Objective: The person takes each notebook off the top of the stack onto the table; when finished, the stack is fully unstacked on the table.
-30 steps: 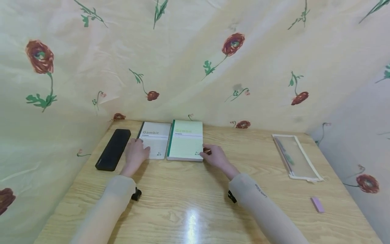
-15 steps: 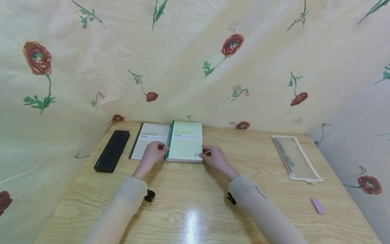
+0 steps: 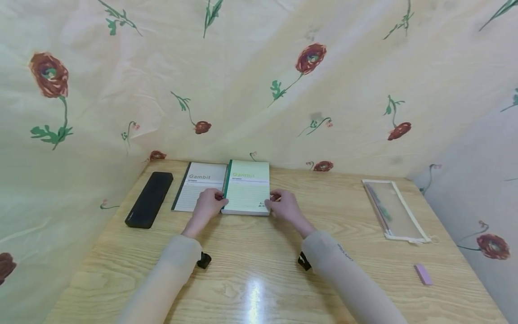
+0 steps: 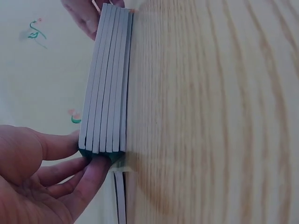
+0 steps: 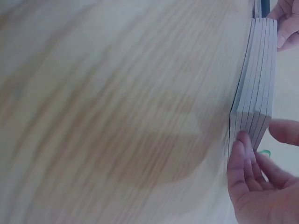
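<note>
A stack of notebooks [image 3: 247, 191] with pale green covers and green spines lies near the back edge of the table. My left hand [image 3: 207, 206] holds its spine side near the front corner; in the left wrist view the thumb is at the top cover and the fingers touch the spine. At the opposite side, my right hand [image 3: 285, 207] holds the stack's front corner, fingertips on the page edges [image 5: 254, 79] and thumb by the top. A grey notebook [image 3: 202, 180] with a dark spine lies directly left of the stack, partly covered by my left hand.
A black case [image 3: 149, 200] lies at the left of the wooden table [image 3: 251, 256]. On the right are a clear zip pouch [image 3: 398, 211] with pens inside and a small purple block [image 3: 423, 274]. A flower-patterned cloth [image 3: 243, 90] hangs behind the table.
My left hand has moved right, from the grey notebook's left side to the spine of the green stack, and now holds it. My right hand has stayed at the stack's right corner.
</note>
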`<state>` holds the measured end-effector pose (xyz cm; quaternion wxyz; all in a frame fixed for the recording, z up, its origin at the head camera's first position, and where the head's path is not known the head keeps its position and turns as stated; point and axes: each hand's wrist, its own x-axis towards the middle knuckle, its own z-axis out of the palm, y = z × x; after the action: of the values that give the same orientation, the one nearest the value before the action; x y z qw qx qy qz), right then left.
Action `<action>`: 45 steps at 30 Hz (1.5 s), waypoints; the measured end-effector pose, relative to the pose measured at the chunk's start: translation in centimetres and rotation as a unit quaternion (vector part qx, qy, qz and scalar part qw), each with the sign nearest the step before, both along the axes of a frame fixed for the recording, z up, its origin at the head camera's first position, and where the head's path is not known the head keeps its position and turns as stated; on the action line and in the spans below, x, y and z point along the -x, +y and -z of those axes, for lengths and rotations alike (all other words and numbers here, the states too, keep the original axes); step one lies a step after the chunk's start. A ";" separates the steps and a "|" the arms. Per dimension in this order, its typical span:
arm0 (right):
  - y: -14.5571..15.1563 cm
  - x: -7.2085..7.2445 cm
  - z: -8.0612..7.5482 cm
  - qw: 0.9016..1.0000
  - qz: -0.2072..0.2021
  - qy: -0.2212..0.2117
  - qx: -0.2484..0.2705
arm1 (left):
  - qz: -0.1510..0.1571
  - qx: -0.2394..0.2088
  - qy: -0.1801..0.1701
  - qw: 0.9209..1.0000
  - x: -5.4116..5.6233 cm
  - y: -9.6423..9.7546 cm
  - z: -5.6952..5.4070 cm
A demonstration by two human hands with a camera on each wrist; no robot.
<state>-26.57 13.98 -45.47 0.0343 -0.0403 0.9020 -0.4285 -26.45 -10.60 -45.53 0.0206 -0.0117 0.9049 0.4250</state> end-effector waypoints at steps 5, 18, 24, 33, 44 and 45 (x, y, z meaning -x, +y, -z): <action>-0.5 0.4 0.2 0.999 0.017 0.014 -0.025 | -0.003 -0.001 0.004 1.000 -0.1 0.2 -0.1; -0.8 0.6 0.7 0.999 0.022 0.018 -0.031 | 0.001 -0.011 0.014 1.000 -0.1 -0.1 0.2; -0.2 0.5 0.4 0.999 0.037 0.001 -0.011 | -0.003 -0.008 0.021 1.000 0.1 -0.1 0.7; 2.5 0.5 -0.1 0.998 0.046 -0.034 0.035 | 0.002 -0.019 0.004 1.000 0.1 -0.2 0.6; 7.5 0.4 -0.5 0.989 0.071 -0.079 0.103 | 0.002 -0.029 -0.003 1.000 -0.1 -0.3 0.4; 8.0 0.4 -0.5 0.989 0.070 -0.081 0.105 | 0.002 -0.031 -0.002 1.000 0.0 -0.3 0.5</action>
<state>-26.97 22.01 -44.99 0.0729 0.0546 0.8470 -0.5238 -26.42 -10.88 -46.00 0.0234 -0.0105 0.8912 0.4528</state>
